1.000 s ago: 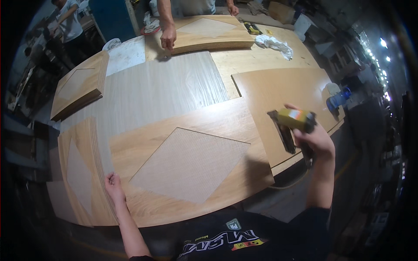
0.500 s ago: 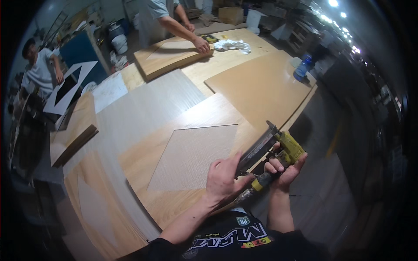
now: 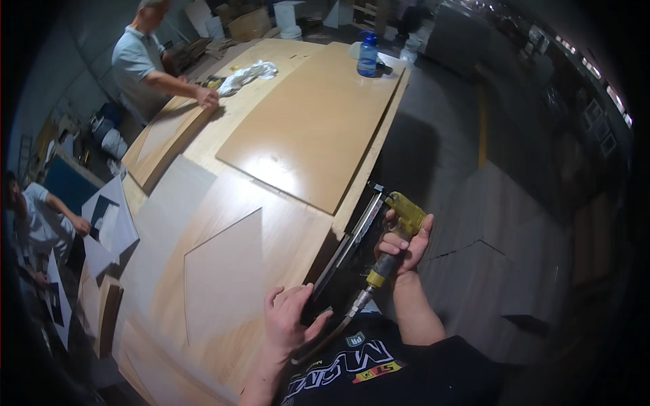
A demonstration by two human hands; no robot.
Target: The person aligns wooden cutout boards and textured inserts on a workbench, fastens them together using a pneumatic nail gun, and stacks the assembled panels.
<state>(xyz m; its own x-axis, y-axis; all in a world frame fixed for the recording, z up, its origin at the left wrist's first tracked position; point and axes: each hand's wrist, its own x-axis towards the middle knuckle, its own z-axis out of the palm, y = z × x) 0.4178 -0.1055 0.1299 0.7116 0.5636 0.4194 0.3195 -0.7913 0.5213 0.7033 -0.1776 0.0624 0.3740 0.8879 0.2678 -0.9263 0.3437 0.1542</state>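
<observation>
A yellow and black nail gun (image 3: 399, 215) is in my right hand (image 3: 404, 243), whose fingers wrap round its grip. Its long metal magazine (image 3: 349, 240) slants down toward my left hand, and an air hose (image 3: 353, 308) runs from the fitting under the grip. My left hand (image 3: 288, 317) is beside the magazine's lower end, thumb and fingers apart. Whether a fingertip touches the magazine I cannot tell. Left of this hand lies a wood-grain panel (image 3: 291, 233) with a pale angular inset (image 3: 223, 277).
A tan board (image 3: 305, 122) covers the far table, with a blue bottle (image 3: 367, 55) near its corner. White cloth (image 3: 250, 76) lies farther left. One co-worker (image 3: 139, 68) handles a thick panel; another person (image 3: 47, 216) at left holds a white cut-out sheet (image 3: 118, 233).
The view has swung right, so the table sits farther left. My left hand has shifted down toward the magazine's lower end, and more of the magazine rail shows. My right hand keeps hold of the nail gun.
</observation>
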